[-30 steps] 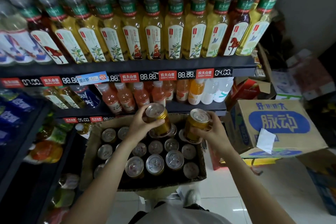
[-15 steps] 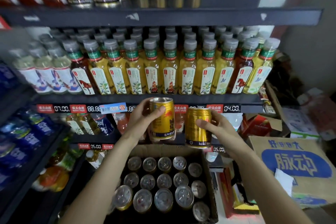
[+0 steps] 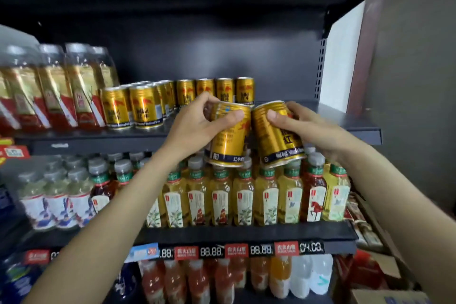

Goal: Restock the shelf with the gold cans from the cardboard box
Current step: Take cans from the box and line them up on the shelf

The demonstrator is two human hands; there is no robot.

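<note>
Dark shelf [image 3: 345, 128]: bare at right, gold can rows [image 3: 158, 103] standing at left and back.
Bottles [image 3: 246, 195]: tier below.
Left hand [image 3: 197, 128]: fingers curled round left can [image 3: 228, 145], tilted, raised before the shelf edge.
Right hand [image 3: 311, 128]: grips right can [image 3: 274, 138], tilted; can tops touching.

The shelf [image 3: 345, 128] has bare room on its right half, from the last can of the back row [image 3: 244, 90] over to the side panel [image 3: 340, 61], and open height up to the board above. The front cans [image 3: 144, 106] and the tall bottles [image 3: 56, 91] fill its left half. Each hand holds a can [image 3: 228, 142], [image 3: 276, 136] just before the shelf edge, the two cans touching at their tops. Bottle caps [image 3: 315, 159] crowd close under them.
</note>
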